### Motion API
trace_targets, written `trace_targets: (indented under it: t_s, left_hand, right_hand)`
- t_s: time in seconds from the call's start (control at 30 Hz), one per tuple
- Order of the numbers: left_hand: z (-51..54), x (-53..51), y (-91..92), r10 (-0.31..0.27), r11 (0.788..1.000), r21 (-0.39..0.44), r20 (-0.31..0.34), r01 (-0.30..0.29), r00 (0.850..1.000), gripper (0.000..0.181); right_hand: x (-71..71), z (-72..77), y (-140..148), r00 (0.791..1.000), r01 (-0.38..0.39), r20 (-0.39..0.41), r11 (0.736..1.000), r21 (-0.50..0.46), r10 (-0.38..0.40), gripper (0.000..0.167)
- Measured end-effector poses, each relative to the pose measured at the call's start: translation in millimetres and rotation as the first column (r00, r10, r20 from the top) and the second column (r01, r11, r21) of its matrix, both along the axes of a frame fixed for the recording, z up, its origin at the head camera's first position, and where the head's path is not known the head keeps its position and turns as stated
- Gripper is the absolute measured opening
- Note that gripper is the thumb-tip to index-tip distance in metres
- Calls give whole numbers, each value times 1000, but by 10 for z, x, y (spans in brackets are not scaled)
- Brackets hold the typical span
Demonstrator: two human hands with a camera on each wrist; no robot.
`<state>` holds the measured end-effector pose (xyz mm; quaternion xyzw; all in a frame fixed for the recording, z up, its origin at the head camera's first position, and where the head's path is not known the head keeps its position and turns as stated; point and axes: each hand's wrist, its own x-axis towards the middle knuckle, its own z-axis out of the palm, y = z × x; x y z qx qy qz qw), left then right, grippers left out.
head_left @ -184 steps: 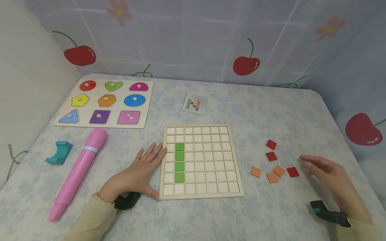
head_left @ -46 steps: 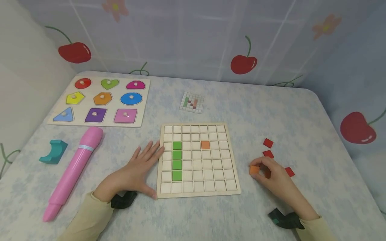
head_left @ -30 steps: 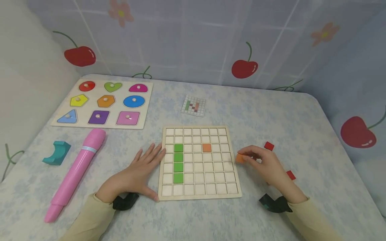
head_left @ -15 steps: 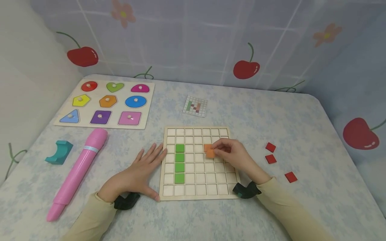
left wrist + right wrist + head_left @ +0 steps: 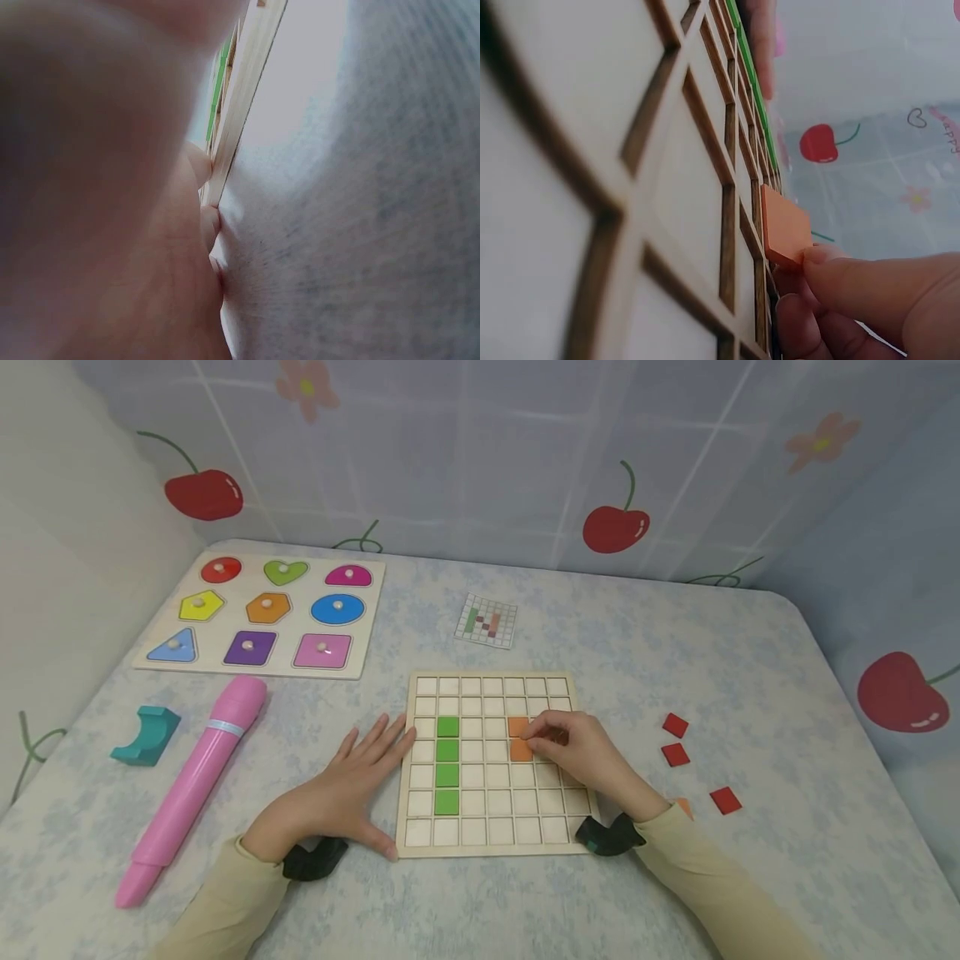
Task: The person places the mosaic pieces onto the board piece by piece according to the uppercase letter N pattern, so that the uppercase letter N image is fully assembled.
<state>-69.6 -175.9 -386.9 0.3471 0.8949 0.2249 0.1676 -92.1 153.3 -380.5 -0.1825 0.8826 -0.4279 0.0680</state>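
My right hand (image 5: 581, 747) pinches an orange square tile (image 5: 786, 225) between thumb and fingers, over the wooden grid board (image 5: 480, 847). In the head view this tile is at a cell just below another orange tile (image 5: 517, 727) set in the board. The right wrist view has it slightly tilted against the grid bars; whether it sits fully in the cell I cannot tell. A column of green tiles (image 5: 447, 750) fills cells near the board's left side. With fingers spread, my left hand (image 5: 348, 785) lies on the table and touches the board's left edge.
Three red tiles (image 5: 675, 754) lie right of the board; an orange tile (image 5: 684, 807) peeks out by my right sleeve. A small pattern card (image 5: 486, 621) lies behind the board. A shape puzzle (image 5: 288, 627), pink stick (image 5: 195, 785) and teal block (image 5: 150, 737) are at left.
One orange tile has come onto the board. My right hand has since picked up a second from the right, carried it left and lowered it to the grid. My left hand stays put.
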Motion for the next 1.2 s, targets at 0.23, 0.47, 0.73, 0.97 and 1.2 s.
trace_targets:
  t_s: [0.23,0.47,0.73,0.97,1.2]
  left_hand:
    - [-10,4,13,-1,1000,-6,-4,1,1000,136]
    - [-31,2,26,-2,1000,0,0,2,1000,136]
    - [-46,-12,43,-10,1000,-9,10,10,1000,136]
    - [-18,-8,6,-4,1000,-18,-4,4,1000,137]
    - [-24,-2,-9,-7,1000,-11,-6,7,1000,137]
  right_hand:
    - [0,-36,2,994,-13,-104,999,35,16,10]
    - [13,20,82,1000,-13,0,1000,8,13,11]
    - [198,195,662,998,58,20,997,-41,-57,18]
    - [615,245,1247,985,159,62,987,28,-160,23]
    - [826,82,1503,987,147,59,988,41,-150,25]
